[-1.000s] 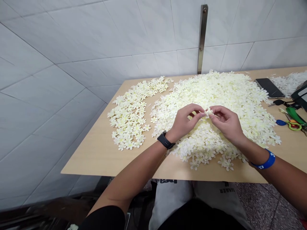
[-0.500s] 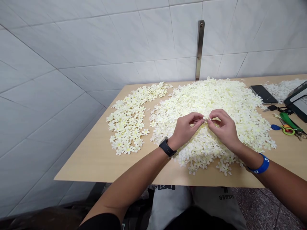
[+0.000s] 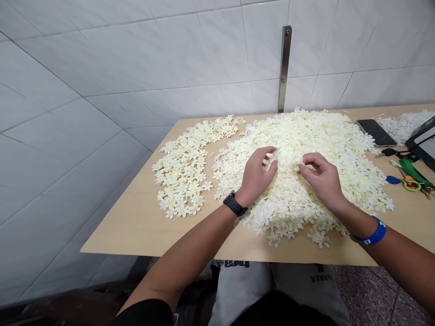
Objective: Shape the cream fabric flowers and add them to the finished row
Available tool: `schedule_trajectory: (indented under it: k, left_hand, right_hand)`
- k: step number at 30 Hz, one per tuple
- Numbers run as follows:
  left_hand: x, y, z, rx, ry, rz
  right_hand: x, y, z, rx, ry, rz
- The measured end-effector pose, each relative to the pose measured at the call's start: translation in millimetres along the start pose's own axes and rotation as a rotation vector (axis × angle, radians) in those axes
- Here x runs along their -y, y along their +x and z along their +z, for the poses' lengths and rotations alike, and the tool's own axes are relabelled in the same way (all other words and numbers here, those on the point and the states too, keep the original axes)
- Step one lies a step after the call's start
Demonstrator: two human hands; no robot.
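A large heap of white artificial flowers with pale yellow centres covers the middle of the table. Over its near left part, my left hand is open, thumb and fingers apart, with nothing visible between them. My right hand is to the right of it, thumb and forefinger pinched on a small white artificial flower. That flower is partly hidden by the fingertips and blends into the heap behind. A separate curved spread of similar flowers lies to the left.
The wooden table meets a tiled wall with a metal strip. At the right lie a phone, a pile of thin white pieces, a dark box-like object, keys with a blue tag and a green-handled tool.
My hands were together at a small cream clump. They have now separated: the left has opened and moved left and slightly away from me, while the right stays pinched, a little farther right.
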State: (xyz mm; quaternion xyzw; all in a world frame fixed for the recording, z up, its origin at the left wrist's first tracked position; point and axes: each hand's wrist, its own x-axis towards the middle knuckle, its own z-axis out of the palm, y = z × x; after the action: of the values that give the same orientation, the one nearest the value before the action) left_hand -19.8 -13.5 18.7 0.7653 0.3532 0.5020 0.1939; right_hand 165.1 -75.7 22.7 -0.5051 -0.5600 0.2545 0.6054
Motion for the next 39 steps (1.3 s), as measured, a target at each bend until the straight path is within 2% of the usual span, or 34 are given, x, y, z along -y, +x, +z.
schedule_trajectory:
  k: [2, 4, 6, 10, 13, 17, 24, 39]
  left_hand:
    - [-3.2, -1.6, 1.1, 0.005, 0.012, 0.087]
    - [-8.2, -4.5, 3.3, 0.054, -0.059, 0.116]
    - [-12.2, -7.3, 5.6, 0.074, -0.138, 0.098]
    - [-12.0, -9.5, 8.0, 0.031, -0.219, 0.027]
    - [-8.4, -8.9, 8.0, 0.028, -0.285, -0.036]
    - [-7.5, -8.4, 7.4, 0.034, -0.354, -0.050]
    - [-9.1, -8.5, 6.0, 0.040, -0.326, -0.044]
    - [-12.4, -5.8, 2.7, 0.117, -0.385, -0.090]
  right_hand:
    - [0.2, -1.4, 1.1, 0.004, 0.002, 0.003]
    - [0.2, -3.0, 2.3, 0.028, 0.030, 0.006]
    - [0.4, -4.1, 3.4, 0.066, 0.065, 0.002]
    - [1.5, -4.7, 4.3, 0.131, 0.117, -0.016]
    - [1.5, -4.6, 3.9, 0.150, 0.142, -0.020]
    - [-0.8, -4.7, 3.2, 0.147, 0.142, -0.026]
    - [-4.7, -5.9, 3.0, 0.179, 0.163, -0.025]
    - [-2.9, -4.7, 3.4, 0.159, 0.178, -0.004]
